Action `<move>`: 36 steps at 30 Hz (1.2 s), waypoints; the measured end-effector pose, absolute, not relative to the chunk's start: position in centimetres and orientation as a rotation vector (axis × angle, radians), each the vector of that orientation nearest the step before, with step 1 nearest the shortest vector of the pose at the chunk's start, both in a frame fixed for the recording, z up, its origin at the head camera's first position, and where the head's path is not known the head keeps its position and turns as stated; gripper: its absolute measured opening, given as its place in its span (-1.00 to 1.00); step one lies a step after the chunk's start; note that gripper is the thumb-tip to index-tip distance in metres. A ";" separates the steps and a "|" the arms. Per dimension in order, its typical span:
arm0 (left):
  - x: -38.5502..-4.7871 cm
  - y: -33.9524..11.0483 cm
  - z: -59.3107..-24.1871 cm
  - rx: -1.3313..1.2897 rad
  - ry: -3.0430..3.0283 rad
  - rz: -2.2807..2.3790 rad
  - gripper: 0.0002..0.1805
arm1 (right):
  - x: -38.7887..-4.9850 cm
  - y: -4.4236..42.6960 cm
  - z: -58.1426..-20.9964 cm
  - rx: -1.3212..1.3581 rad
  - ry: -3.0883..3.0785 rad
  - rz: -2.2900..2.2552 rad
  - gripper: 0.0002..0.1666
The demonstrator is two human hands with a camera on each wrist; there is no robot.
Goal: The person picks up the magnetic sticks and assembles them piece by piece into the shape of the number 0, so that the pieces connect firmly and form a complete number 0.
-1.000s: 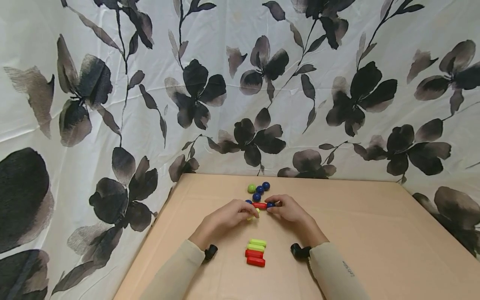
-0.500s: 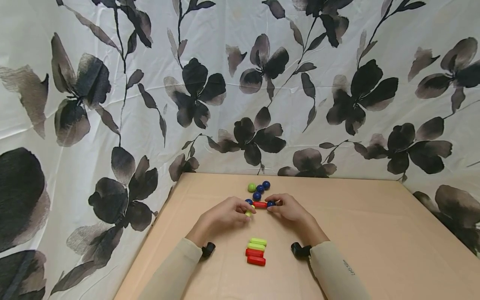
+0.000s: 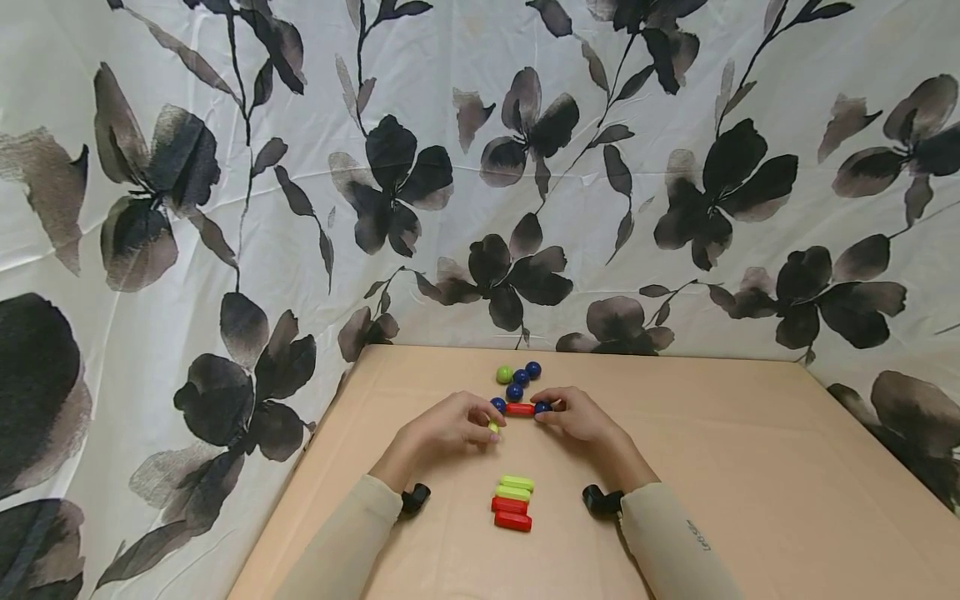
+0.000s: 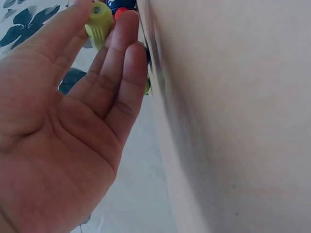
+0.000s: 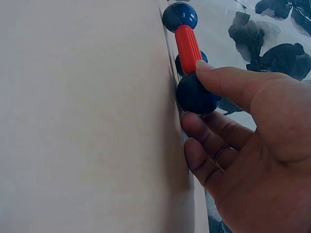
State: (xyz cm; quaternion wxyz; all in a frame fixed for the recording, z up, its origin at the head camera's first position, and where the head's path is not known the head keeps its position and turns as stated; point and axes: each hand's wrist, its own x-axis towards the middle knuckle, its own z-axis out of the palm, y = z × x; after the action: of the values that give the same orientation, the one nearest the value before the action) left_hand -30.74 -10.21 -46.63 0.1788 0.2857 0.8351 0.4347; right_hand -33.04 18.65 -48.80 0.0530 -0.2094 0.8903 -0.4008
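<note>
The left hand (image 3: 453, 422) pinches a lime stick (image 3: 493, 427) just nearer than the left ball (image 3: 498, 405) of a red rod (image 3: 520, 409); the right hand (image 3: 581, 415) grips the right ball (image 5: 197, 96). Three blue balls (image 3: 521, 377) and a green ball (image 3: 505, 375) crowd the desk (image 3: 712, 467) just beyond. Nearer, two lime rods (image 3: 513, 493) and two red rods (image 3: 512, 522) lie side by side.

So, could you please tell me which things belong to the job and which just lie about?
Job:
yellow-green stick, in the left hand
red stick with blue balls at both ends, right hand gripping one

Lying about, perhaps spares:
green ball
three more blue balls
two more yellow-green sticks
two more red sticks
</note>
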 end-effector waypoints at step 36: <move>-31.4 -9.2 -47.1 0.842 2.570 1.006 -0.67 | -33.3 18.3 -48.9 -0.574 2.715 -1.245 -0.64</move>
State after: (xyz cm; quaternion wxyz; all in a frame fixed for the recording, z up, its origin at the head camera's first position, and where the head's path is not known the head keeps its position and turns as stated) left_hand -31.40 -9.24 -47.14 0.1279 0.2893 0.8834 0.3458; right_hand -33.28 18.29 -48.86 0.0503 -0.1885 0.8915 -0.4088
